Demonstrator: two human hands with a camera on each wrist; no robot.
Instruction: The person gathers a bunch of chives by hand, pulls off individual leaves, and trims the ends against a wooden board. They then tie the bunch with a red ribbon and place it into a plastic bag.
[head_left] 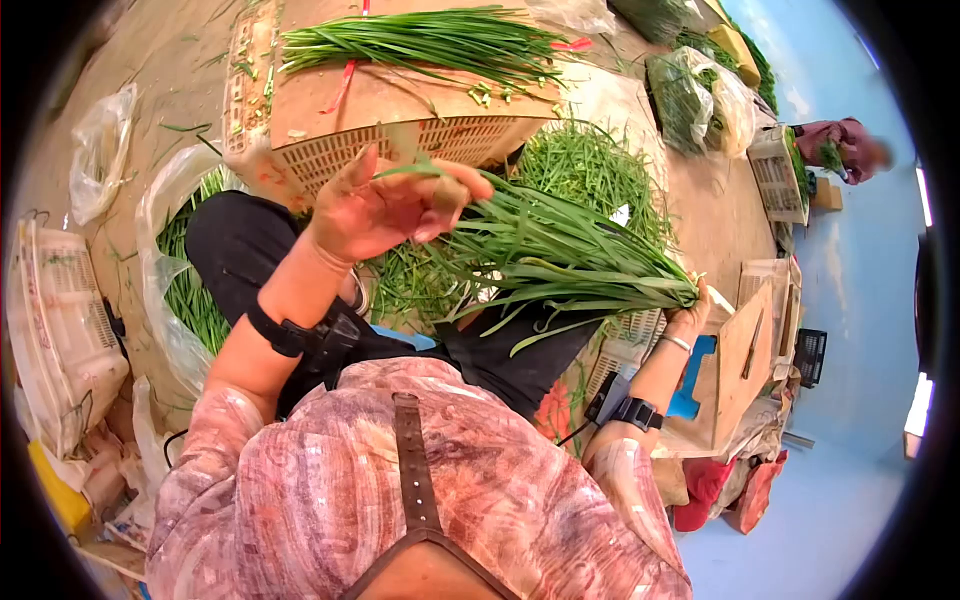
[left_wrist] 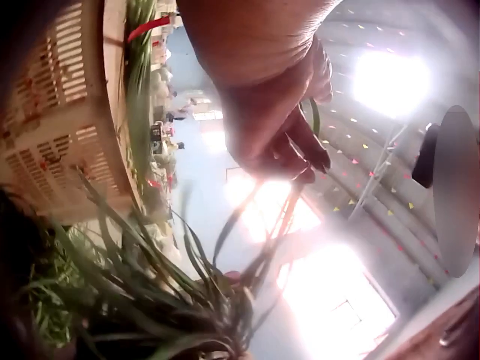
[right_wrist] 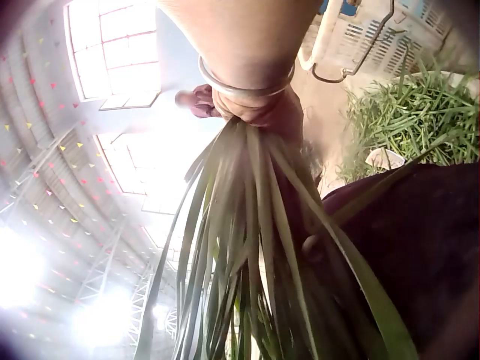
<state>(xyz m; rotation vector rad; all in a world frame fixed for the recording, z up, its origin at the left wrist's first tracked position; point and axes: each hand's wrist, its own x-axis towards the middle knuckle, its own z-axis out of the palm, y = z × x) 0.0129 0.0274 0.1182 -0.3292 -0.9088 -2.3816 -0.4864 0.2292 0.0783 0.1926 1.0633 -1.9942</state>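
In the head view my right hand [head_left: 688, 316] grips a bunch of garlic chives [head_left: 570, 262] by its pale cut ends, and the long flat leaves fan out across my lap toward the left. The right wrist view shows those leaves [right_wrist: 251, 225] hanging from below the braceleted right hand [right_wrist: 262, 120]. My left hand [head_left: 390, 203] is raised by the loose leaf tips, palm up, fingers bent, with a thin green leaf [head_left: 412, 170] pinched among them. From the left wrist, the left hand [left_wrist: 270, 127] stands above the spread tips [left_wrist: 202, 300].
Ahead, a board over an upturned crate [head_left: 400, 150] bears another chive bundle [head_left: 430, 40] and red ties. Loose trimmings [head_left: 590, 170] are heaped beside it. A plastic bag of greens [head_left: 195, 310] lies at left, a wooden box [head_left: 725, 375] at right. Another person [head_left: 840, 150] is farther off.
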